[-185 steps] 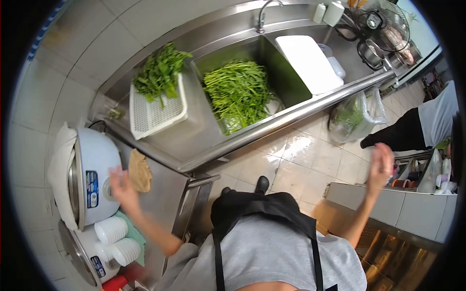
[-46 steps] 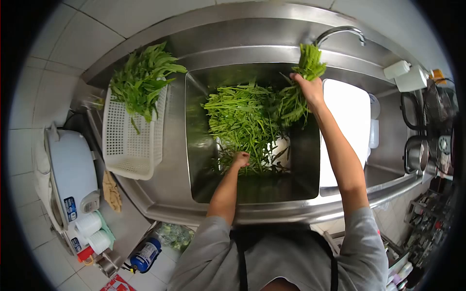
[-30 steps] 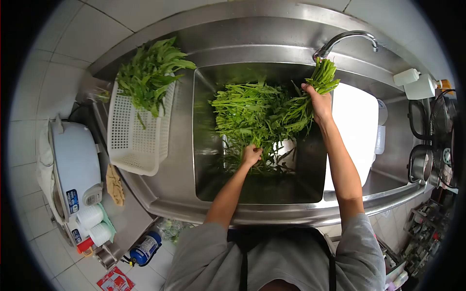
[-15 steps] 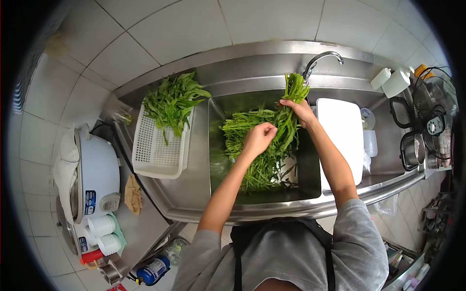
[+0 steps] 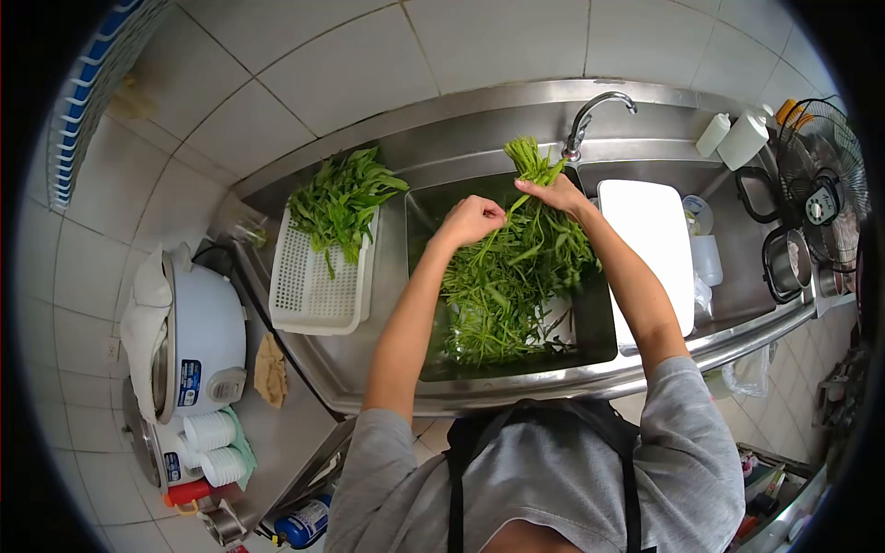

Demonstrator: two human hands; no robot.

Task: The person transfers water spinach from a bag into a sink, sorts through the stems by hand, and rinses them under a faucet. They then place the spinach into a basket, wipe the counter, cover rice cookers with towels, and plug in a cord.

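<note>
My right hand (image 5: 554, 194) is closed around a bunch of long-stemmed leafy greens (image 5: 532, 164), with the cut stem ends pointing up toward the tap. Its leaves hang down over the loose greens (image 5: 498, 304) lying in the sink basin (image 5: 433, 365). Just left of the bunch, my left hand (image 5: 473, 221) has its fingertips pinched together at a thin green stem. More greens (image 5: 341, 198) rest in the back of a white perforated basket (image 5: 313, 300), left of the basin.
A chrome tap (image 5: 583, 124) rises behind the basin. The white board (image 5: 645, 253) covers part of the right-hand basin. White bottles (image 5: 742, 140) and a wire-guarded fan (image 5: 820, 207) stand at right. A large cooker (image 5: 207, 327) and stacked white cups (image 5: 217, 447) are at left.
My left hand has moved up and slightly left, to beside the bunch. The bunch in my right hand has tilted left and shifted a little left. The view has turned slightly.
</note>
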